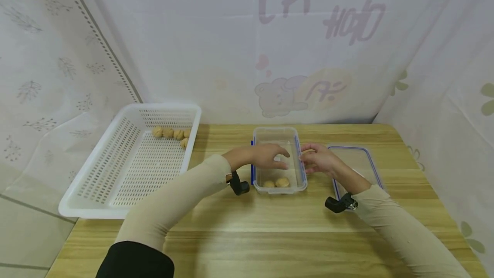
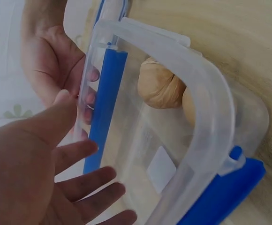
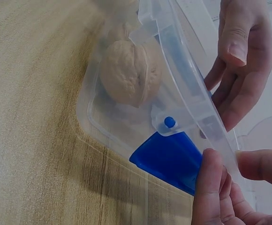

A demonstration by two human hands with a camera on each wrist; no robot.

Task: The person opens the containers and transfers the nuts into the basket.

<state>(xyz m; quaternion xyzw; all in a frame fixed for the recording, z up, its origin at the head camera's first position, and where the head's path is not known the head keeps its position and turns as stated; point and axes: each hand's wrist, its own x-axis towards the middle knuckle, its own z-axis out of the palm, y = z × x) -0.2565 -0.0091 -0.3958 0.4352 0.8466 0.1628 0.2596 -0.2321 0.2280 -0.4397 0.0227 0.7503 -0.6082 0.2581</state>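
A clear plastic box (image 1: 275, 129) with blue side latches stands on the table, and two walnuts (image 1: 282, 182) lie at its near end. Above the box hovers my left hand (image 1: 265, 156), fingers spread and nothing in them. At the right side my right hand (image 1: 321, 158) holds the box's edge. In the right wrist view its thumb is at the rim and its fingers (image 3: 210, 183) are against the outside by a blue latch (image 3: 169, 159). Through the clear wall in the left wrist view, a walnut (image 2: 160, 84) shows beside another, partly covered by the rim.
A white perforated basket (image 1: 98, 140) with several walnuts (image 1: 168, 132) in its far right corner stands on the left. To the right lies a clear lid (image 1: 352, 153) with a blue seal, partly under my right forearm. A printed curtain (image 1: 216, 55) hangs behind the table.
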